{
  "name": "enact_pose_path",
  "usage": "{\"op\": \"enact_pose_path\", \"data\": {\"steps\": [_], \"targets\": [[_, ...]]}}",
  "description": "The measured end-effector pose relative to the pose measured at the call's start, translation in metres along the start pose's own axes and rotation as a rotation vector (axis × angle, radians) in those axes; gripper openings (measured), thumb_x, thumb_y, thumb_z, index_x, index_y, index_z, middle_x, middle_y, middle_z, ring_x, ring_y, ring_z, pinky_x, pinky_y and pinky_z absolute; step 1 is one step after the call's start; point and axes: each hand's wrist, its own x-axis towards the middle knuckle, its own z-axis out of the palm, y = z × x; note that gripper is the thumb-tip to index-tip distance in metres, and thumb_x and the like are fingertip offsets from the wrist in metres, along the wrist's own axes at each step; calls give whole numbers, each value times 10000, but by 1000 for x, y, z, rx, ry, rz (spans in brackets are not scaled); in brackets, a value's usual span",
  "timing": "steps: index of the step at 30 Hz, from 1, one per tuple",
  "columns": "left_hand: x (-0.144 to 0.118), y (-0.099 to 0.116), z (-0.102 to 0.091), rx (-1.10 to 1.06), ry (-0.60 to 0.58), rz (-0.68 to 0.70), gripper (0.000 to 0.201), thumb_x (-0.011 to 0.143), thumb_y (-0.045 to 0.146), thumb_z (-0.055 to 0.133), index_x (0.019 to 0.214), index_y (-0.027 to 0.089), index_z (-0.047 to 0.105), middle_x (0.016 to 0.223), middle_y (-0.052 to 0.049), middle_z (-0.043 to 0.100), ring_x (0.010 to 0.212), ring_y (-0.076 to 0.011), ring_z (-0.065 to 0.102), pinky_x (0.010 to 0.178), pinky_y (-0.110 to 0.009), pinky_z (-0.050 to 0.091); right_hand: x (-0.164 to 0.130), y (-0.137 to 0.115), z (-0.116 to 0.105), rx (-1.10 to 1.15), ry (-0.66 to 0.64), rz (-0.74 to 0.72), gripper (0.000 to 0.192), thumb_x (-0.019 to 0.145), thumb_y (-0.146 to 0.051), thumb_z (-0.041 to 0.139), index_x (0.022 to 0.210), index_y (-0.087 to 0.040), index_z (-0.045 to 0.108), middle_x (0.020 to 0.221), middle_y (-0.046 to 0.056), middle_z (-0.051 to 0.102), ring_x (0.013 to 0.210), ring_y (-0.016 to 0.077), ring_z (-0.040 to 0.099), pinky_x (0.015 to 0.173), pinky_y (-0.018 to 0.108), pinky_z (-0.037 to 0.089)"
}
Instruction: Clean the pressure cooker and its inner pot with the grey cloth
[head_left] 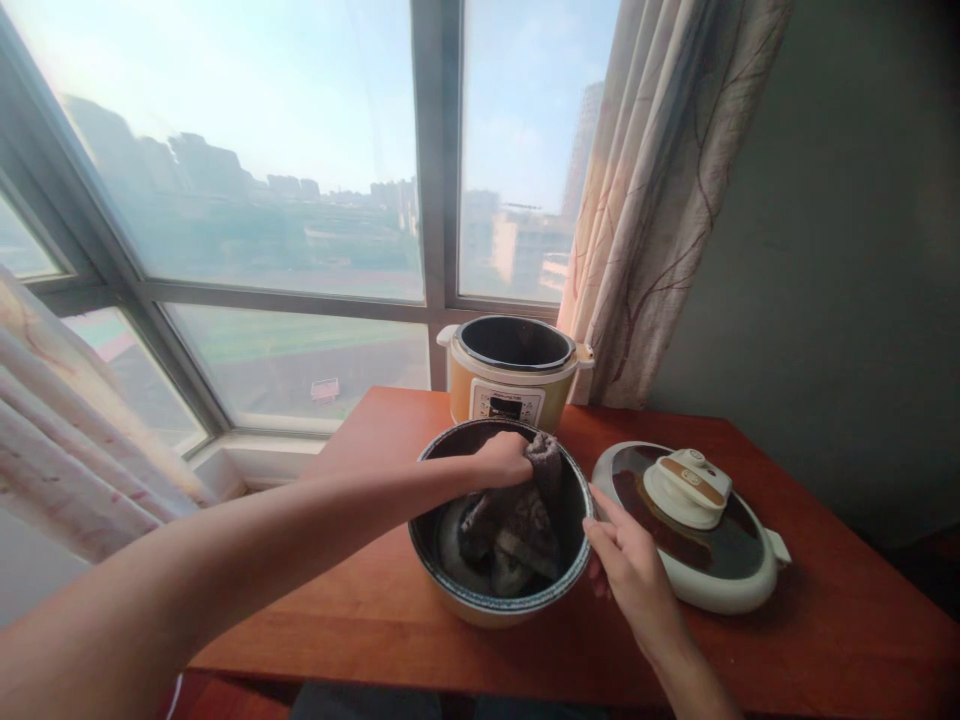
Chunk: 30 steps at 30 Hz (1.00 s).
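The dark inner pot [501,590] sits low in the middle of the frame on the red-brown wooden table [825,640], and a grey cloth [525,510] is bunched inside it, draped up against the far wall. The left hand [504,458] reaches in from the lower left with its fingers closed around the top of that cloth, pressing it to the pot's upper inside edge. The right hand [630,565] lies against the pot's right rim, fingers fairly straight and close together, touching the outside rather than gripping; it looks to be steadying the pot.

I'd judge the wiping of the pot's inside to be midway: the cloth is at the far wall, with the bottom partly covered by its folds. The next stroke calls for a firm brace at the rim so the pot doesn't slide or spin on the table.

Just right of the pot lies the cooker lid [694,530], flat, knob up. Behind, centre frame, stands the yellow cooker body [514,385], open, by the window [300,200] and a patterned curtain [660,200].
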Motion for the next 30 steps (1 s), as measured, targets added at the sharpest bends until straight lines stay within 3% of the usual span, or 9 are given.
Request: {"op": "enact_pose_path", "data": {"steps": [6, 12, 15, 18, 22, 27, 30], "targets": [[-11, 21, 6, 101, -98, 99, 309, 689, 180, 608, 964, 119, 735, 977, -161, 753, 890, -298, 722, 700, -308, 552, 0, 4, 5, 56, 43, -4, 796, 834, -492, 582, 1472, -54, 399, 487, -79, 452, 403, 111, 392, 362, 208, 313], [-40, 38, 16, 511, -337, 645, 221, 705, 193, 655, 901, 148, 746, 849, -146, 759, 716, -292, 713, 552, -324, 503, 23, 13, -7, 93, 140, -49, 786, 761, -478, 651, 1410, -59, 505, 549, -37, 551, 486, 134, 460, 448, 237, 359], [-55, 37, 15, 581, -398, 781, 102, 697, 148, 682, 774, 182, 741, 782, -118, 753, 671, -268, 697, 551, -326, 489, 39, 14, -19, 77, 188, -66, 796, 718, -471, 678, 1389, -68, 538, 550, -32, 575, 515, 150, 491, 493, 252, 383], [-65, 28, 9, 589, -463, 746, 152, 676, 75, 676, 669, 223, 711, 751, -78, 750, 692, -238, 692, 596, -309, 490, 47, 12, -29, 70, 166, -63, 812, 699, -465, 696, 1394, -75, 537, 550, -41, 568, 499, 137, 466, 486, 247, 358], [-63, 8, -3, 560, -502, 537, 210, 604, 33, 683, 582, 242, 684, 684, -34, 727, 749, -238, 689, 685, -320, 509, 47, 9, -32, 54, 140, -62, 763, 686, -464, 701, 1334, -74, 599, 527, -50, 539, 497, 131, 453, 491, 246, 347], [-47, -5, -11, 441, -348, 297, 230, 501, 15, 726, 461, 224, 637, 547, -28, 646, 794, -310, 683, 784, -439, 509, 44, 11, -31, 50, 162, -76, 752, 689, -448, 690, 1332, -70, 602, 523, -44, 548, 514, 136, 461, 505, 249, 362], [-42, 0, -7, 438, -237, 328, 264, 599, 14, 691, 466, 236, 641, 574, -59, 659, 893, -334, 661, 878, -497, 470, 44, 14, -30, 44, 175, -87, 744, 687, -434, 689, 1327, -65, 604, 527, -38, 555, 513, 138, 462, 501, 248, 360]]}}
